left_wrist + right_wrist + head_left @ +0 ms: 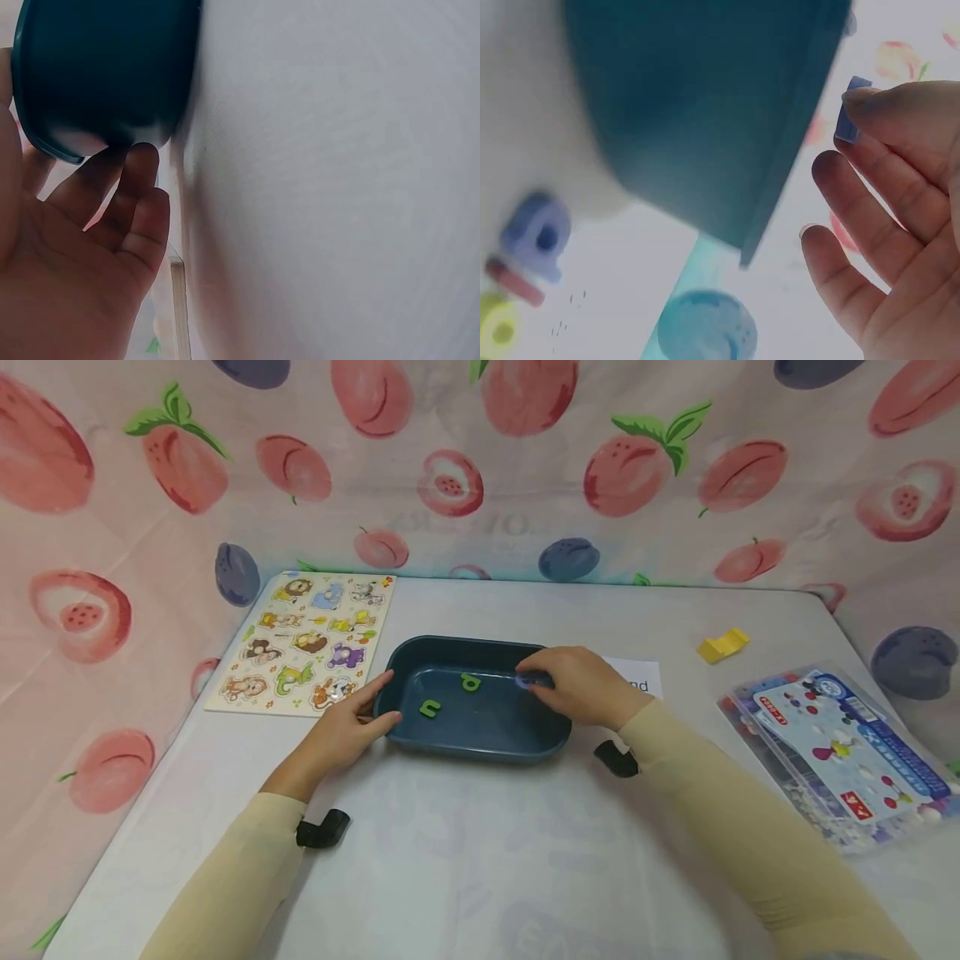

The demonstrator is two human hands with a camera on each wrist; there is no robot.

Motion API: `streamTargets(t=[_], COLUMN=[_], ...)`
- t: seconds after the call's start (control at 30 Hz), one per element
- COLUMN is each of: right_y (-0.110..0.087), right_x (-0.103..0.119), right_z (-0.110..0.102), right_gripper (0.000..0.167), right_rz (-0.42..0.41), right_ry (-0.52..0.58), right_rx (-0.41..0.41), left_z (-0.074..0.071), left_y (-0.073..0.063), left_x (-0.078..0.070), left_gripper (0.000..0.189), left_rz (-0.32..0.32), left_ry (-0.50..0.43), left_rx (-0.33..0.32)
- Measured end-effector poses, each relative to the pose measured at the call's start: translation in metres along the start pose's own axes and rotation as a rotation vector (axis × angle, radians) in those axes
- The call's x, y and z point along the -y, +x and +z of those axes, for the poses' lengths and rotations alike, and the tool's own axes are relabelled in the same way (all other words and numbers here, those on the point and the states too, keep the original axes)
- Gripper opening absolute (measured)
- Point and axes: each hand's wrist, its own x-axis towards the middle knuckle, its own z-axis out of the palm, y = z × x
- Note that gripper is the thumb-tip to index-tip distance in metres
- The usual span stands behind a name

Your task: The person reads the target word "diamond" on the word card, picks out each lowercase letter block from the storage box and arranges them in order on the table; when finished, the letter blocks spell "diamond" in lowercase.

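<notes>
Our left hand [337,731] grips the plastic tray [480,750] by its left end; over the tray's right end, our right hand [585,687] pinches a small blue piece [847,126], likely a letter. We judge it light and stiff, best held by opposite sides.

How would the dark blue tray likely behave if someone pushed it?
The tray is probably stiff, as its walls hold an even shape. Its low walls and broad floor suggest sliding over tipping. The green letters lying inside might shift.
</notes>
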Motion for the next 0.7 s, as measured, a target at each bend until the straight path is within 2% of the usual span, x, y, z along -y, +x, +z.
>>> streamTargets(t=[0.23, 0.43, 0.7], right_y=[-0.017, -0.033, -0.053], right_x=[-0.017, -0.028, -0.045], right_z=[-0.011, -0.026, -0.036], right_gripper=[0.031, 0.034, 0.035], right_rz=[0.055, 0.175, 0.261], right_ry=[-0.019, -0.016, -0.006], right_rx=[-0.018, -0.007, -0.019], left_z=[0.0, 0.0, 0.0], left_y=[0.0, 0.0, 0.0], left_x=[0.001, 0.002, 0.003], left_gripper=[0.072, 0.072, 0.073], left_rz=[-0.002, -0.002, -0.006], left_ry=[0.001, 0.0, 0.007], left_rx=[-0.002, -0.001, -0.001])
